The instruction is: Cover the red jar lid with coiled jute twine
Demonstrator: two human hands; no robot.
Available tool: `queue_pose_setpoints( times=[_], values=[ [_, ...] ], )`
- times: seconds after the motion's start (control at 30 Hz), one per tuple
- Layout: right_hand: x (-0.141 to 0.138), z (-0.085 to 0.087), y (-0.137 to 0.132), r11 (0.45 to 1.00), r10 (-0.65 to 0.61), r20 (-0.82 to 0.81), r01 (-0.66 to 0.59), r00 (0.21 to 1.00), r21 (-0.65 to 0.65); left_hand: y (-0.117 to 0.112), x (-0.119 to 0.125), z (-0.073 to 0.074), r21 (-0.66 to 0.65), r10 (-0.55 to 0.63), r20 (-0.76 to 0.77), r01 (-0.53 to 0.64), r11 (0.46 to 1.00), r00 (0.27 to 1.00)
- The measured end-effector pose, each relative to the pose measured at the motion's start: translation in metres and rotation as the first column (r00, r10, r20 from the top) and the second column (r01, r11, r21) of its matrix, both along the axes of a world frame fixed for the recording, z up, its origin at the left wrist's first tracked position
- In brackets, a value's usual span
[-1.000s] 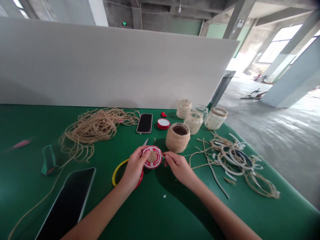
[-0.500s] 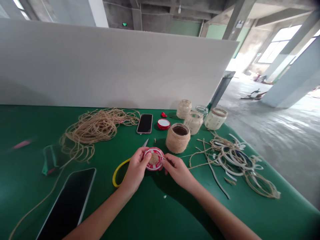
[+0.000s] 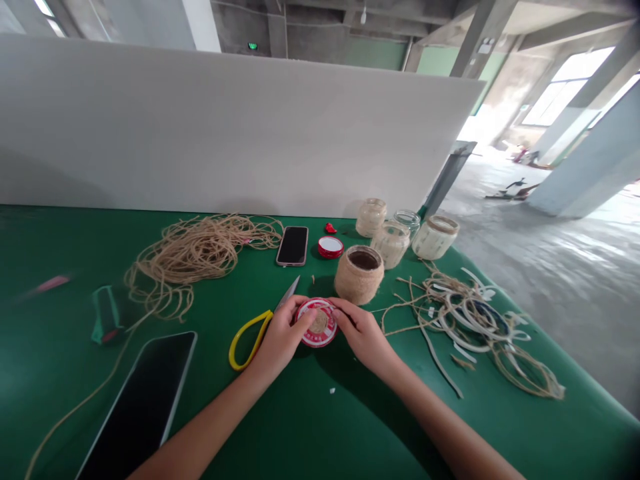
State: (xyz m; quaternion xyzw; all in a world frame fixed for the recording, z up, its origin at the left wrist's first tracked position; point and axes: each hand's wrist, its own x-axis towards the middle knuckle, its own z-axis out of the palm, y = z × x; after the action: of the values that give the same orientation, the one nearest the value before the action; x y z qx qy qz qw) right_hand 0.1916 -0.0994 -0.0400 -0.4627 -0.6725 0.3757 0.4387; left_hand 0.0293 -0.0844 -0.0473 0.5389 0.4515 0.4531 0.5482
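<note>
1. My left hand (image 3: pixel 283 337) and right hand (image 3: pixel 363 333) are closed on the red-and-white jar lid (image 3: pixel 317 323) from either side, just above the twine coil (image 3: pixel 319 323).
2. A slip could drive my left hand onto the scissors' blade (image 3: pixel 287 291), beside it.
3. A careless forward move could hit the twine-wrapped jar (image 3: pixel 359 275); the green worktop (image 3: pixel 320 417) offers open room nearer me.

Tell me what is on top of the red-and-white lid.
A coil of jute twine sits centred on the red-and-white lid; the left hand and right hand cover its edge, hiding anything there.
</note>
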Motion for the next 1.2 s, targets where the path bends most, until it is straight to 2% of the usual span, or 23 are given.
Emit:
queue_pose_setpoints(
  times=[0.17, 0.43, 0.67, 0.87, 1.03, 1.2],
  values=[
    [-0.002, 0.000, -0.001, 1.000, 0.014, 0.022, -0.014, 1.000, 0.001, 0.002, -0.001, -0.004, -0.041, -0.015, 0.078, 0.018, 0.999, 0.997],
    [0.002, -0.002, 0.000, 0.998, -0.035, 0.136, 0.042, 0.990, -0.050, 0.001, -0.003, -0.006, -0.038, 0.092, 0.052, -0.090, 0.995, 0.994],
    [-0.004, -0.003, -0.005, 0.997, 0.067, 0.169, -0.058, 0.983, -0.056, 0.004, -0.004, -0.003, -0.071, 0.181, 0.154, -0.172, 0.983, 0.971],
    [-0.006, -0.006, -0.005, 0.996, 0.033, 0.055, -0.029, 0.998, -0.083, 0.000, -0.002, -0.008, -0.059, 0.111, 0.274, -0.098, 0.993, 0.955],
    [-0.007, -0.008, -0.004, 0.994, 0.055, -0.016, -0.057, 0.998, -0.098, -0.003, -0.001, -0.011, -0.030, 0.143, 0.200, -0.139, 0.990, 0.969],
    [-0.008, -0.012, -0.004, 0.990, 0.027, -0.056, -0.034, 0.998, -0.134, -0.003, 0.002, -0.007, -0.090, 0.107, 0.242, -0.087, 0.992, 0.964]
  ],
)
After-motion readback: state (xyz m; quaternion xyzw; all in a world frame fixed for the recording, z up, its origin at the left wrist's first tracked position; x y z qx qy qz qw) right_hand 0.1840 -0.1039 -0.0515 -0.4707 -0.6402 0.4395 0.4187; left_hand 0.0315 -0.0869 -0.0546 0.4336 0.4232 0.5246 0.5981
